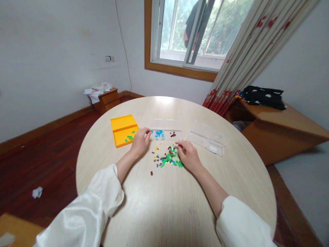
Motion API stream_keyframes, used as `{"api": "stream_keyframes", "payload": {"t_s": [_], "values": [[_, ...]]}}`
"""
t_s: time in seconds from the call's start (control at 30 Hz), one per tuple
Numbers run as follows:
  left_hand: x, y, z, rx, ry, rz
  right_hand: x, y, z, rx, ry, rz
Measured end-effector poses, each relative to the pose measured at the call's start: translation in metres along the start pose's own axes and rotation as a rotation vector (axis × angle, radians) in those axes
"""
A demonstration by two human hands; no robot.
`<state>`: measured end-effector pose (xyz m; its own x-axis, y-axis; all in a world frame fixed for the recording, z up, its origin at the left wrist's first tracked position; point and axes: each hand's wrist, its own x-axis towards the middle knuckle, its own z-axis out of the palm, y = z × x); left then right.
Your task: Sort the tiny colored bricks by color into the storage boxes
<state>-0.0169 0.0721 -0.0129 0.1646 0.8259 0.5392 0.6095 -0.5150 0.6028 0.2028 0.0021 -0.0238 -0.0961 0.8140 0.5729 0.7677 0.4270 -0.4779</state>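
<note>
My left hand (pixel 141 140) is over the left end of a clear plastic box (pixel 177 136), next to its blue toy bricks (pixel 159 134). Its thumb and fingers are pinched together; anything between them is too small to make out. My right hand (pixel 189 154) is at the right side of a loose pile of small toy bricks (pixel 169 158), mostly green, with brown, yellow, white and blue ones. The fingers are curled, and what they hold, if anything, is hidden. Brown bricks (pixel 173 134) lie in the box's right compartment. Several green bricks (pixel 130 138) sit in an open orange case (pixel 117 141).
A second clear box (pixel 197 138) with a raised lid stands to the right, something whitish in its right compartment. One brown brick (pixel 151 173) lies apart, nearer me. The round table (pixel 164 202) has a window beyond it and a wooden cabinet (pixel 290 127) at right.
</note>
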Motion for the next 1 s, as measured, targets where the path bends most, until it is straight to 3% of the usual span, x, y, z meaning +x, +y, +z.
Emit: {"api": "stream_keyframes", "payload": {"t_s": [0.4, 0.67, 1.0], "values": [[0.0005, -0.0090, 0.0047, 0.041, -0.007, -0.002, 0.0009, 0.0027, 0.0059, 0.033, -0.057, -0.010], [-0.0010, -0.0063, 0.0036, 0.091, -0.049, 0.091, 0.0035, -0.0006, 0.0014, 0.070, -0.102, 0.012], [-0.0040, -0.0044, 0.0024, 0.012, -0.054, 0.085, 0.0026, 0.0018, -0.0001, 0.112, -0.162, -0.028]]}}
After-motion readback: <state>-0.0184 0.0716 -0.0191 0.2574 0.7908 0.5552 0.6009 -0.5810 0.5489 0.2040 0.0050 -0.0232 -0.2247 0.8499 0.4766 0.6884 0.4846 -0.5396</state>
